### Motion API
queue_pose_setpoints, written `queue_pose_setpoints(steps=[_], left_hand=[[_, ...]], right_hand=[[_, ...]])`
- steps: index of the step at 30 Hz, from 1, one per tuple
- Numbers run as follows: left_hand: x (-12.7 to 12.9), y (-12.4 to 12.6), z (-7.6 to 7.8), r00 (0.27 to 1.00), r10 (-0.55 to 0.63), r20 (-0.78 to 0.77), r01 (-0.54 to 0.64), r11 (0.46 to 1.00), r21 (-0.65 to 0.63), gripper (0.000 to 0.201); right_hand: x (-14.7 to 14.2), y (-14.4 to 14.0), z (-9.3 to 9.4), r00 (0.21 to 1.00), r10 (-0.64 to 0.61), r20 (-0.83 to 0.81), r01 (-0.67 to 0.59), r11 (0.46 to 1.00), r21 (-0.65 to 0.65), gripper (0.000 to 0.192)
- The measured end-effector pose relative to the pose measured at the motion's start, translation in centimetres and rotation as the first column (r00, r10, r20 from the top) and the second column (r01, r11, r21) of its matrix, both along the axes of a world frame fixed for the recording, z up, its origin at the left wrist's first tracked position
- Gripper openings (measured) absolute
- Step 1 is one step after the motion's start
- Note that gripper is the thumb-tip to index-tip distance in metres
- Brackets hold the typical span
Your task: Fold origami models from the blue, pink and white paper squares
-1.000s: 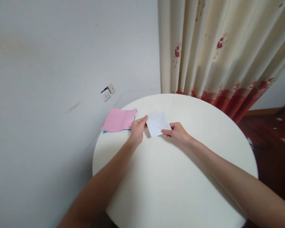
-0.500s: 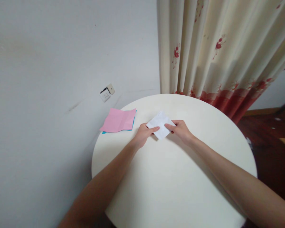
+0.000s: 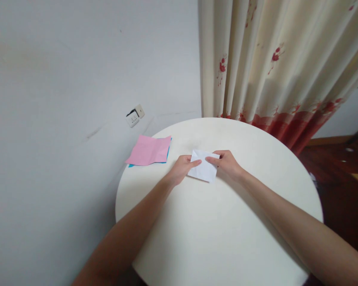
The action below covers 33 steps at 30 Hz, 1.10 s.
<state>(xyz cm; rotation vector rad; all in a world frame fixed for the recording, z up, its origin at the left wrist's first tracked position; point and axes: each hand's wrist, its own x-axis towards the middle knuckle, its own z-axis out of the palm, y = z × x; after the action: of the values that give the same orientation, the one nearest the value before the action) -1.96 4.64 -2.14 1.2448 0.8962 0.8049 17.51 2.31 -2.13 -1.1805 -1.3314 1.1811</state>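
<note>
A folded piece of white paper (image 3: 203, 171), roughly square, is held just over the round table. My left hand (image 3: 181, 168) grips its left side, thumb on top and fingers mostly hidden behind it. On the opposite side my right hand (image 3: 226, 163) pinches the upper right part, its thumb pressed on the paper's face. The two thumb tips lie close together near the middle. To the left of my hands is a pink sheet of paper (image 3: 149, 151) with a crease, lying over a blue sheet (image 3: 168, 155) that shows only along its edges.
The white round table (image 3: 209, 230) stands against the wall (image 3: 77, 79) at its left. A wall socket (image 3: 133, 118) sits above the coloured papers. Behind the table hangs a cream curtain (image 3: 262, 59) with red flowers. Dark wooden floor (image 3: 331, 178) shows at right.
The white paper has turned between my hands, from standing cornerwise like a diamond to lying nearly square on, and sits slightly closer to me. Both hands stay in about the same place.
</note>
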Motion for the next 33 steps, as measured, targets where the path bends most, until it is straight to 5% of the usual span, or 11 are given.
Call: queue_pose_setpoints(steps=[16,23,33], left_hand=[[0.3,0.1,0.2,0.973,0.232,-0.003,-0.231,0.971,0.065,0.043],[0.4,-0.1,0.2,0.984,0.178,-0.012,-0.177,0.982,0.072,0.043],[0.3,0.3,-0.2,0.991,0.136,0.0,-0.135,0.979,0.152,0.045]], right_hand=[[-0.6,-0.1,-0.1,0.998,0.011,0.054,-0.012,1.0,0.001,0.032],[-0.7,0.2,-0.8,1.0,0.01,0.0,-0.01,1.0,0.016,0.033],[-0.4,0.6,-1.0,0.983,-0.169,-0.068,0.173,0.982,0.073,0.037]])
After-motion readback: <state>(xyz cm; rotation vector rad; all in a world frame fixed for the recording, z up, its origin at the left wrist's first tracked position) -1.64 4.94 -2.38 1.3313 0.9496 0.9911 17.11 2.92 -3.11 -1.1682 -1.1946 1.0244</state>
